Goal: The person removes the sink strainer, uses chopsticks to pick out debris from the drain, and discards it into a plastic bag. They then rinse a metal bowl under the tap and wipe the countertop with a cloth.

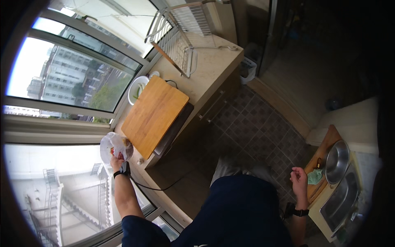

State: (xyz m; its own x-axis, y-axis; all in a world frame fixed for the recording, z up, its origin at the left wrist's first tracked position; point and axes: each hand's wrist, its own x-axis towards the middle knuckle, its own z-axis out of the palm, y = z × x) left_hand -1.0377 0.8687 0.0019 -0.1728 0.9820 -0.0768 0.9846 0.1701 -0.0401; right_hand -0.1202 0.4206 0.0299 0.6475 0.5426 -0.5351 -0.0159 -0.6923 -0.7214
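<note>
At the left, my left hand (117,160) is at a round container lined with a thin plastic bag (106,146), with reddish and brown scraps inside; the fingers overlap its near side, and whether they grip it is unclear. A wooden cutting board (155,115) lies on the counter just beyond. My right hand (298,179) hangs at the right with loosely curled fingers, holding nothing visible. Close by it, a green cloth (314,177) rests on another wooden board (318,188), beside a steel basin (337,162).
A white bowl with green vegetable pieces (138,90) stands behind the board, near the window. A wire dish rack (176,49) stands farther along the counter (213,64). A steel sink (339,200) is at the lower right. A black cable (157,188) hangs below the left counter.
</note>
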